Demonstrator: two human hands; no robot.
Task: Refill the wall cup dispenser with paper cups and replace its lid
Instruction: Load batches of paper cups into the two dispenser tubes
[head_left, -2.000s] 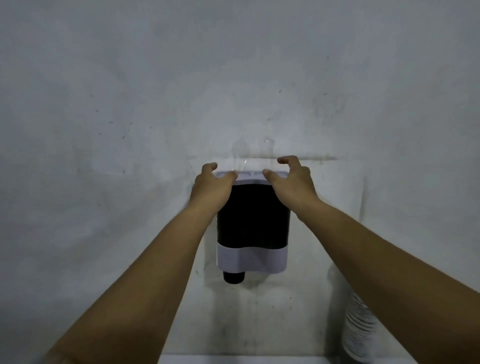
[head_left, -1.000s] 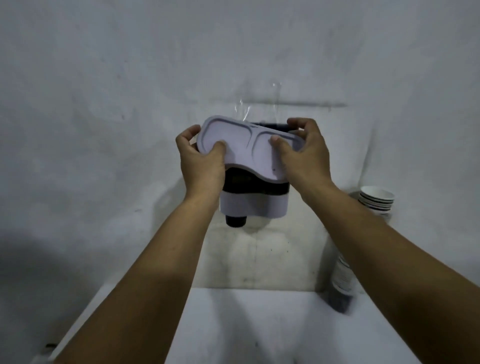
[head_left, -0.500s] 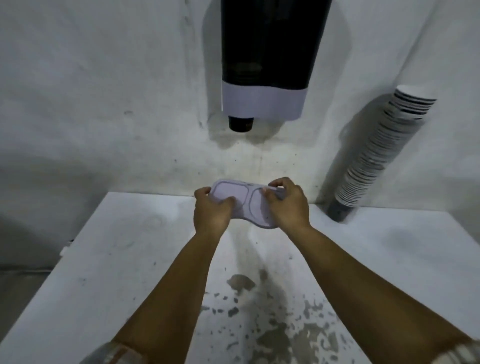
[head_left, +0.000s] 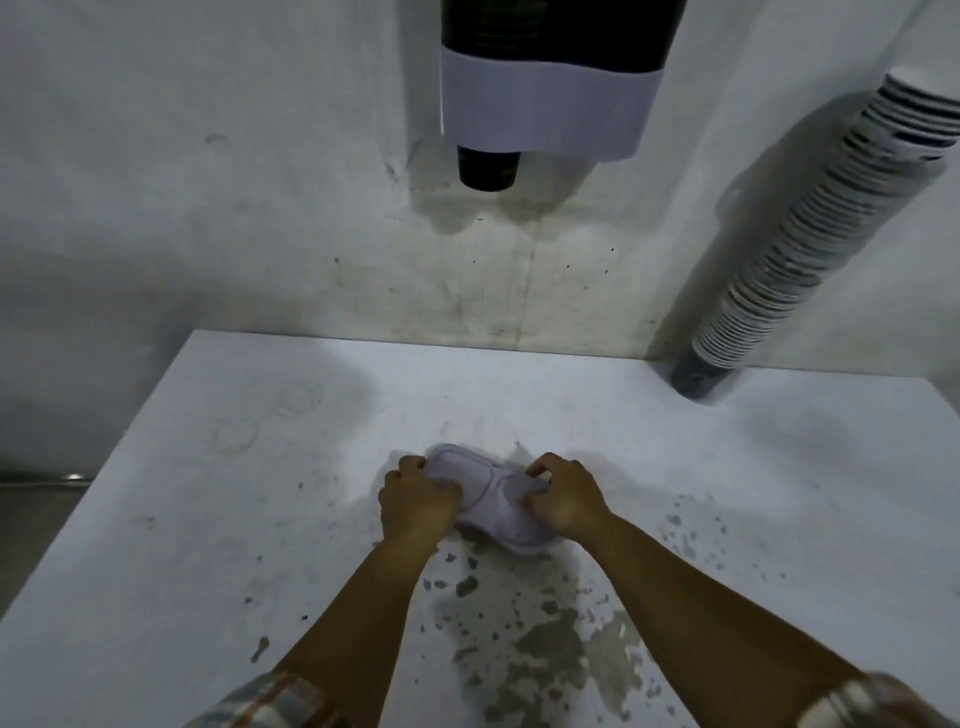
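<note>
The white two-lobed lid (head_left: 491, 493) lies low on the white table (head_left: 208, 519), near its middle. My left hand (head_left: 415, 501) grips the lid's left end and my right hand (head_left: 563, 499) grips its right end. On the wall above hangs the dark cup dispenser (head_left: 545, 104) with a white band; a dark cup bottom (head_left: 488, 166) sticks out underneath. Its top is out of view. A tall stack of paper cups (head_left: 810, 234) leans against the wall at the right, its base on the table.
The table's paint is chipped and stained in front of my arms. The table's left edge drops off to a grey floor (head_left: 36, 519). The wall behind is white and smudged.
Both hands lifted the lid off the dispenser's top and carried it down to the table surface. My view tilted downward with them.
</note>
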